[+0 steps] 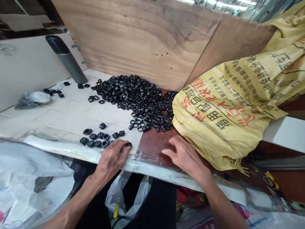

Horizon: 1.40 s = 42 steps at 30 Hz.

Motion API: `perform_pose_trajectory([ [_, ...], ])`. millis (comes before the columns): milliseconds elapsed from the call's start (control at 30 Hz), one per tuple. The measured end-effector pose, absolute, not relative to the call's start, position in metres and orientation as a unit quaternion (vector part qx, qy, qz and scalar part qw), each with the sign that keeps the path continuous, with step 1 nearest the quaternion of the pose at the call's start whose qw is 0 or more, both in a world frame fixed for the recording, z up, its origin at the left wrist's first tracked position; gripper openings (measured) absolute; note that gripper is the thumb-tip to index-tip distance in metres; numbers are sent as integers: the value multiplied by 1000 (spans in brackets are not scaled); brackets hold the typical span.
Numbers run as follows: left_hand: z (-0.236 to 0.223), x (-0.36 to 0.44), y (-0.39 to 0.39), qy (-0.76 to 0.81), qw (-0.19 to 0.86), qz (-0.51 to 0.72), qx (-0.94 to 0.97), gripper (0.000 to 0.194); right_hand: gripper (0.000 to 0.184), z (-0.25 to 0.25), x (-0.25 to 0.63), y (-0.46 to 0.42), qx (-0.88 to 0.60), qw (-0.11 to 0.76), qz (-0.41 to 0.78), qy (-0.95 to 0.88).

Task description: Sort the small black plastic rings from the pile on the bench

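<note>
My left hand (114,156) rests at the front edge of the worktop, its fingers closed on a small black plastic ring (129,144). Just left of it sits a loose group of black round parts (97,144), some showing a hole through the middle. My right hand (183,154) hovers over the dark red part of the worktop, thumb and fingers apart, holding nothing. Beyond both hands spreads a large heap of black plastic rings (133,92), reaching the wooden board. The underside of my left fingers is hidden.
A yellow woven sack (228,111) lies at the right against the heap. The wooden board (143,38) closes off the back. A dark cylinder (69,62) leans at the back left, near a clear plastic bag (33,98). A white bag (126,197) hangs below the edge.
</note>
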<state>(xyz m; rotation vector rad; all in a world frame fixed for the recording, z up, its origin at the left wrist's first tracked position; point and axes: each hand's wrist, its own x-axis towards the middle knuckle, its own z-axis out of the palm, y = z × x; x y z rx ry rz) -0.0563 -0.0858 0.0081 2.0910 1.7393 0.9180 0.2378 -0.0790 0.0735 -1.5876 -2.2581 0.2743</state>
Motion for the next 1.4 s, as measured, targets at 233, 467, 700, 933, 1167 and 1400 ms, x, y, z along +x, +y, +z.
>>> perform_pose_trajectory([
  [233, 18, -49, -70, 640, -20, 318, 699, 27, 11, 11, 268, -97, -556, 214, 79, -800],
  [467, 28, -44, -14, 635, -38, 188, 749, 22, 10, 32, 189, -53, -442, 209, 256, -834],
  [700, 39, -29, -32, 606, 17, 299, 736, 22, 6, 23, 152, 5, -492, 320, 255, -769],
  [933, 28, 4, -54, 646, 346, 418, 537, 26, 21, 41, 177, 5, -480, 352, 450, -666],
  [1167, 15, 7, -53, 557, 439, 517, 479, 40, 25, 39, 166, -2, -429, 353, 555, -619],
  [1400, 21, 3, -51, 487, 449, 582, 472, 38, 24, 42, 161, -2, -431, 384, 483, -658],
])
